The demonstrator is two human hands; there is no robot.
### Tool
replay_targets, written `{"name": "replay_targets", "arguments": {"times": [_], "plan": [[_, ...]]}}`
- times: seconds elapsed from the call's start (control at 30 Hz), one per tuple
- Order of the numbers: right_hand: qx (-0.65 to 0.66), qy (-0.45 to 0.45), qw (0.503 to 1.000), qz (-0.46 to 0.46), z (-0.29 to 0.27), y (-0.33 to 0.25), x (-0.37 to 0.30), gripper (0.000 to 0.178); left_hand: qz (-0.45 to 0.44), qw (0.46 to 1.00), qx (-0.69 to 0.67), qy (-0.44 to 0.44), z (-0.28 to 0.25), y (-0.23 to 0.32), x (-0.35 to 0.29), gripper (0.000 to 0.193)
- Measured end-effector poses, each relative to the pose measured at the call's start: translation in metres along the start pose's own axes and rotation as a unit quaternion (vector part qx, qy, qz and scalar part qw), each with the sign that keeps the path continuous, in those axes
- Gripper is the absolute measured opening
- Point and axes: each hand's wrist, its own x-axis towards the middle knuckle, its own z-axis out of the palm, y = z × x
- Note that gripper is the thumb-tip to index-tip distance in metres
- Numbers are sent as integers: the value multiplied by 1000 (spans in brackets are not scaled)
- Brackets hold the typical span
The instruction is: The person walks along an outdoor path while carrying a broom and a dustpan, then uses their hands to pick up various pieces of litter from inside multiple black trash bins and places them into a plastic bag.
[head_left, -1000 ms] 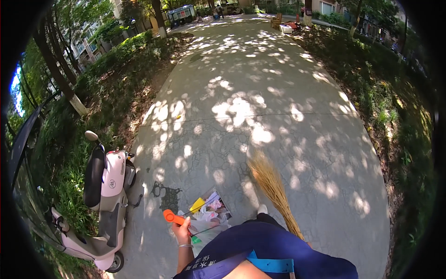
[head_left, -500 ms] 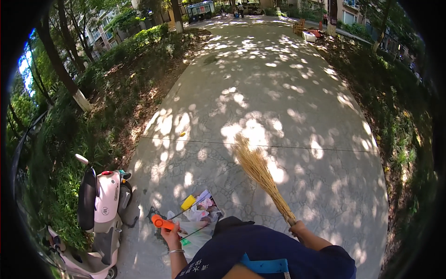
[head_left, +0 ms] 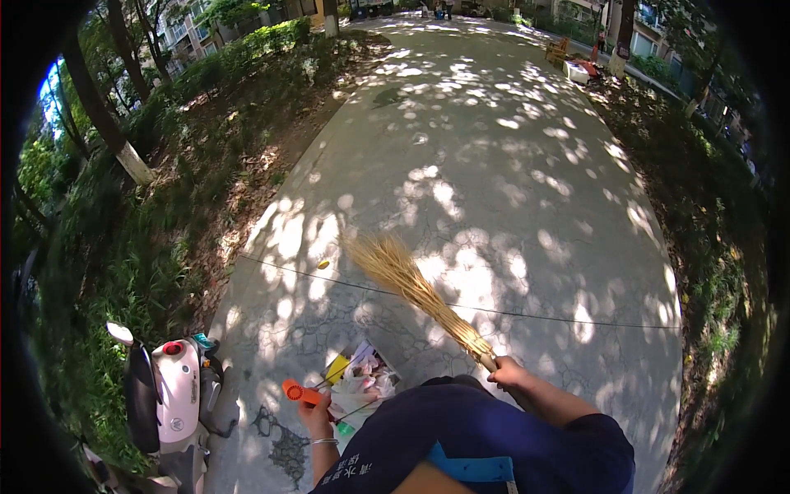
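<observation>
Holding straw broom (head_left: 415, 292) in R hand (head_left: 508, 375), w/ fingers wrapped tight round short handle end, to R of body. Pointed fwd & to L, across dark seam (head_left: 568, 318) in grey pavement (head_left: 576, 370). Can't tell re ground contact at bristle tips. Noted just L of tips: 1 yellow leaf (head_left: 323, 264), lying flat on pavement.

Gripping orange gadget (head_left: 301, 392) w/ round end in L hand (head_left: 317, 414), fingers closed. Can't tell re grip on 2 thin dark rods (head_left: 329, 377), running from nr L hand to litter (head_left: 368, 384). Wearing thin bracelet (head_left: 324, 441) on L wrist.

Litter: bunched nr L hand, on R side of same, in front of body. Incl. yellow piece (head_left: 336, 368), white & pink scraps. Nearer body: green piece (head_left: 344, 428), beside dark blue shirt (head_left: 510, 436).

Also logged, lower L: pale pink scooter (head_left: 177, 393) w/ black seat, parked at pavement edge, well apart from broom. Upper L, on planted verge: tree trunk (head_left: 107, 123), white at base. Far end, R side: wooden chair (head_left: 557, 51) nr white box (head_left: 576, 72). Dappled sunlight over most of pavement.
</observation>
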Motion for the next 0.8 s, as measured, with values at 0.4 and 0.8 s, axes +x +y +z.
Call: {"name": "replay_targets", "arguments": {"times": [0.4,0.8], "plan": [[-159,-173,971,-45,-140,-253,277,71,-2,995,43,94,171,34,267,35],[-473,1,817,-331,-196,-663,777,46,6,980,59,191,381,131,557,27]]}}
